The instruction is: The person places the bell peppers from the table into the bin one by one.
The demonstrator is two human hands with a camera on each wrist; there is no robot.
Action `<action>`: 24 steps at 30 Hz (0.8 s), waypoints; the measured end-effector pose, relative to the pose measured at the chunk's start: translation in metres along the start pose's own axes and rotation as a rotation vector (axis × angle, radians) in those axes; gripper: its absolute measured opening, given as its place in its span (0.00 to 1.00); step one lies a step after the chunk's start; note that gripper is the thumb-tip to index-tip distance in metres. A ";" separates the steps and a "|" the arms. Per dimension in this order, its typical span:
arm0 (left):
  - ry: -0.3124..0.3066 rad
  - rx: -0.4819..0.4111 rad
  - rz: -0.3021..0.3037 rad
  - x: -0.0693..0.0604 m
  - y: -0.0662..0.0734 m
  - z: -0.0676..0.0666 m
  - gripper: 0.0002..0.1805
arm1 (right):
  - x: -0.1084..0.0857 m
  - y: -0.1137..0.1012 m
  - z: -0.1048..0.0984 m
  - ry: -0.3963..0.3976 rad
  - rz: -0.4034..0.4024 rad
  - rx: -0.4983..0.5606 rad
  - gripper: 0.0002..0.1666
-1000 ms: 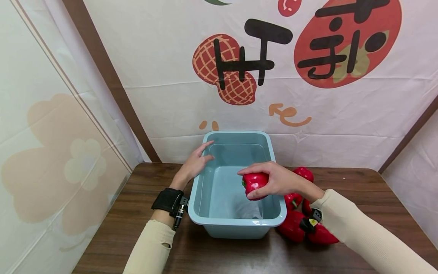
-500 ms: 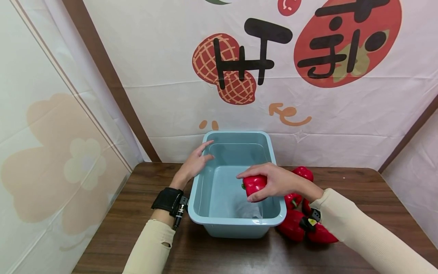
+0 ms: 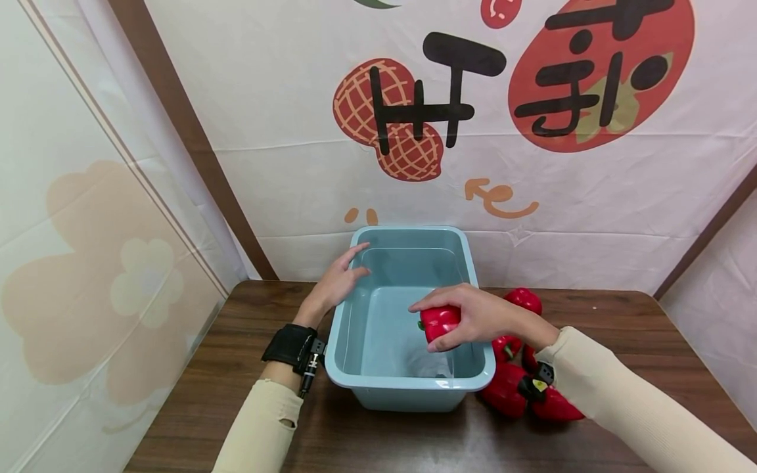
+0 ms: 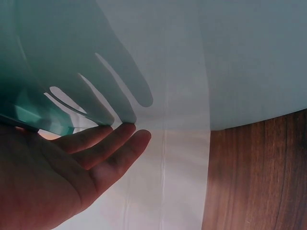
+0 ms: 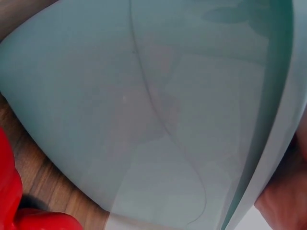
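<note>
Holding a red bell pepper (image 3: 442, 322) between thumb and fingers, the right hand (image 3: 476, 314) hangs over the light blue basin (image 3: 390, 382) at the centre of the head view. The pepper's green stem end points toward the left of the frame, and it is apart from the basin floor. The left hand (image 3: 336, 284), its index finger extended and clasping nothing, rests at the basin's left rim, index and thumb tips reaching over the edge. More red bell peppers (image 3: 504, 389) cluster on the dark wood bench (image 3: 355, 440) right of the basin, partly hidden by the right forearm. Both arms wear cream sleeves (image 3: 260, 427), and a black strap (image 3: 290, 347) circles the left wrist. Behind the bench hangs a white backdrop (image 3: 284, 197) printed with peanuts and black characters

In the left wrist view, straight fingers at the lower left touch the basin's bluish outer wall, which mirrors them; wood grain shows at lower right

In the right wrist view, the basin's wall fills most of the frame. Red peppers sit at lower left, and a blurred bit of a hand shows at the right edge, too little to tell its grasp
</note>
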State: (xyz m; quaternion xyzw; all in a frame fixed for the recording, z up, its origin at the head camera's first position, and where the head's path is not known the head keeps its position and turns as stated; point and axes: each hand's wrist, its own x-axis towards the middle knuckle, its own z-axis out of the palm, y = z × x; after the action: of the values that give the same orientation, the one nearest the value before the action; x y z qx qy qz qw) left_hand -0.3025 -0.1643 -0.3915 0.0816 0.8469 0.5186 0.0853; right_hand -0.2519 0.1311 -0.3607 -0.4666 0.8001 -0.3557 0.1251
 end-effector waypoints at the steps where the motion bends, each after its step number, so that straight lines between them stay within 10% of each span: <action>1: 0.000 -0.001 0.000 0.000 0.000 0.000 0.33 | 0.000 0.000 0.000 -0.001 -0.004 -0.003 0.40; 24: -0.005 -0.010 0.006 -0.001 -0.001 -0.001 0.33 | 0.001 0.000 0.004 -0.023 -0.009 -0.128 0.41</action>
State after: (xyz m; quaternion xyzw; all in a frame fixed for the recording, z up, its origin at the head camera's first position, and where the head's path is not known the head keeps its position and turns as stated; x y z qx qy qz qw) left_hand -0.3016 -0.1659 -0.3913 0.0849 0.8439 0.5227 0.0861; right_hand -0.2504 0.1285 -0.3640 -0.4813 0.8175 -0.2991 0.1026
